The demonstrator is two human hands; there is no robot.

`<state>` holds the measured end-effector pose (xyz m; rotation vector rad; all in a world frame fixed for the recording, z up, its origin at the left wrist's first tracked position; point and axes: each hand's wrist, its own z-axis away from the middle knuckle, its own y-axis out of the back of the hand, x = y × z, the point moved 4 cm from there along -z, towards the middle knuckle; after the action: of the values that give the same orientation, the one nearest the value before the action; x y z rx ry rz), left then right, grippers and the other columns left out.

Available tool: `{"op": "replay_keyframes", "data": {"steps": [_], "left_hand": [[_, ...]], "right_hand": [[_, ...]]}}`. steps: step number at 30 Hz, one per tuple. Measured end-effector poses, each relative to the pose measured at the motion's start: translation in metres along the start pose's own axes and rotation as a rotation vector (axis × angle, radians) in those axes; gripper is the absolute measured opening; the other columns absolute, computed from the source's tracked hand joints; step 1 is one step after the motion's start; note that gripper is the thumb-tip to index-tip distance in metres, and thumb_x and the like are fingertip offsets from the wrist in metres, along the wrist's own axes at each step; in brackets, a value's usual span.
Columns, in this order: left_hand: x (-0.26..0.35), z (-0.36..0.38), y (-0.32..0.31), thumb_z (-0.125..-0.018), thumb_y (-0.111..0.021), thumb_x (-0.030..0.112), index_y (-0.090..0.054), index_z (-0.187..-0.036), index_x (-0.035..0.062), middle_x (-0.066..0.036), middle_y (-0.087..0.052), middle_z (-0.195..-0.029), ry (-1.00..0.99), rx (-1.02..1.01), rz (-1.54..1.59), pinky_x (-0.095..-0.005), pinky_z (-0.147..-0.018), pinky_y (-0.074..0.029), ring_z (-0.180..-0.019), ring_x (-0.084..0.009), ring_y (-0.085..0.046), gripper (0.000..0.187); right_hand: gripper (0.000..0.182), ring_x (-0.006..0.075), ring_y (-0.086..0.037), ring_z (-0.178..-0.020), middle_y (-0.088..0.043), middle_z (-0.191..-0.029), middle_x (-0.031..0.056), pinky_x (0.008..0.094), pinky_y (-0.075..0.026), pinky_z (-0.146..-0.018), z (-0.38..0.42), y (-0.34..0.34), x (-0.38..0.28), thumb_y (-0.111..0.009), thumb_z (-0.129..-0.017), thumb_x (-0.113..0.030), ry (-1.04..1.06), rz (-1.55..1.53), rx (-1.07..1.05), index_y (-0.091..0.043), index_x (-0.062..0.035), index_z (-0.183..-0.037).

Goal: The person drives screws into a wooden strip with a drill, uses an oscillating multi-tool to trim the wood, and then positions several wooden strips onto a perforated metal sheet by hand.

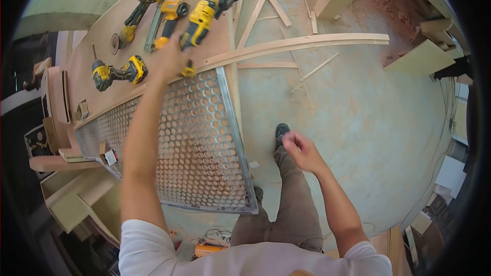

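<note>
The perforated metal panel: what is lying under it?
The perforated metal panel rests on the wooden workbench at its far edge; its near corner hangs over the floor. The left hand and forearm cover part, so anything beneath there stays hidden.

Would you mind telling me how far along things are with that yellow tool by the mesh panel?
Done: the perforated mesh panel lies on the bench, with other power tools set out. In hand: the left hand is at the yellow tool; whether its grip has closed is unclear. The right hand hangs free. Left: nothing shows work on the panel yet.
</note>
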<state>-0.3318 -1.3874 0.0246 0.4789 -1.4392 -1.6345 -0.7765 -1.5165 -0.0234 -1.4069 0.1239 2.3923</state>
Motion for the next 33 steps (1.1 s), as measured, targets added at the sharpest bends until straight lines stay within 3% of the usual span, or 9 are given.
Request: {"op": "replay_keyframes", "data": {"steps": [2,5,7,10,11,15,17,23,33], "left_hand": [[0.031,0.061,-0.022,-0.085,-0.081,0.020,-0.044,-0.139,0.0020,-0.017,-0.071,-0.102,0.086,-0.173,0.879,-0.0350,-0.081,-0.056,-0.094,-0.0251,-0.072,0.068],[0.090,0.153,-0.052,-0.087,-0.079,0.012,-0.042,-0.140,0.0040,-0.012,-0.070,-0.097,0.252,-0.363,1.163,-0.0327,-0.079,-0.056,-0.089,-0.0184,-0.069,0.066],[0.109,0.201,-0.097,-0.092,-0.074,0.015,-0.042,-0.144,0.0064,-0.011,-0.065,-0.116,0.138,-0.376,1.356,-0.0336,-0.092,-0.053,-0.107,-0.0185,-0.065,0.061],[0.117,0.235,-0.103,-0.095,-0.070,0.019,-0.050,-0.141,0.0052,-0.012,-0.060,-0.128,0.118,-0.477,1.347,-0.0364,-0.101,-0.049,-0.119,-0.0224,-0.060,0.052],[0.099,0.234,-0.101,-0.096,-0.068,0.025,-0.058,-0.135,0.0048,-0.014,-0.058,-0.131,-0.204,-0.299,0.843,-0.0403,-0.104,-0.046,-0.124,-0.0294,-0.056,0.044],[0.024,0.181,-0.079,-0.097,-0.064,0.032,-0.062,-0.128,0.0054,-0.018,-0.057,-0.130,-0.089,0.092,0.425,-0.0456,-0.103,-0.045,-0.123,-0.0367,-0.055,0.042],[-0.012,0.137,-0.076,-0.097,-0.063,0.032,-0.062,-0.128,0.0066,-0.018,-0.058,-0.131,-0.223,0.356,0.232,-0.0462,-0.103,-0.044,-0.121,-0.0383,-0.055,0.040],[-0.049,0.051,-0.099,-0.103,-0.049,0.045,-0.064,-0.129,0.0137,-0.015,-0.061,-0.130,-0.143,0.177,0.092,-0.0559,-0.115,-0.027,-0.123,-0.0350,-0.054,0.043],[-0.048,0.048,-0.099,-0.105,-0.043,0.045,-0.062,-0.132,0.0182,-0.014,-0.060,-0.131,-0.069,0.054,0.158,-0.0531,-0.123,-0.011,-0.134,-0.0328,-0.047,0.042]], "right_hand": [[0.033,0.0120,-0.059,-0.092,-0.063,-0.098,0.0030,0.0305,-0.050,-0.084,-0.044,-0.022,-0.036,-0.068,-0.097,-0.028,0.111,-0.031,0.018,-0.062,-0.0044,-0.119],[0.051,0.0178,-0.063,-0.104,-0.065,-0.113,0.0083,0.0346,-0.051,-0.094,-0.086,-0.062,-0.068,-0.070,-0.095,-0.029,0.181,-0.281,-0.080,-0.054,-0.0022,-0.135],[0.061,0.0212,-0.065,-0.110,-0.065,-0.124,0.0129,0.0359,-0.053,-0.095,-0.086,-0.076,-0.064,-0.075,-0.091,-0.024,0.072,-0.257,-0.142,-0.047,0.0013,-0.139],[0.062,0.0197,-0.066,-0.106,-0.064,-0.124,0.0140,0.0337,-0.056,-0.088,-0.060,-0.084,-0.040,-0.079,-0.087,-0.018,-0.101,-0.594,0.054,-0.047,0.0026,-0.136],[0.061,0.0182,-0.068,-0.096,-0.067,-0.115,0.0134,0.0313,-0.059,-0.080,-0.058,-0.086,-0.025,-0.082,-0.083,-0.018,-0.081,-0.580,0.171,-0.049,0.0016,-0.130],[0.050,0.0149,-0.064,-0.065,-0.064,-0.091,0.0064,0.0274,-0.056,-0.057,-0.046,-0.076,0.003,-0.082,-0.083,-0.024,-0.057,-0.074,0.384,-0.051,-0.0020,-0.116],[0.057,0.0223,-0.069,-0.077,-0.068,-0.098,0.0139,0.0352,-0.056,-0.068,-0.046,-0.082,0.019,-0.082,-0.082,-0.030,-0.121,0.137,0.394,-0.050,-0.0002,-0.118],[0.067,0.0411,-0.071,-0.086,-0.071,-0.095,0.0235,0.0464,-0.055,-0.075,-0.058,-0.109,0.026,-0.082,-0.079,-0.044,-0.149,0.535,0.416,-0.045,-0.0010,-0.115],[0.062,0.0446,-0.071,-0.086,-0.071,-0.092,0.0259,0.0488,-0.055,-0.073,-0.078,-0.120,0.011,-0.081,-0.083,-0.038,-0.116,0.681,0.464,-0.043,-0.0010,-0.115]]}}
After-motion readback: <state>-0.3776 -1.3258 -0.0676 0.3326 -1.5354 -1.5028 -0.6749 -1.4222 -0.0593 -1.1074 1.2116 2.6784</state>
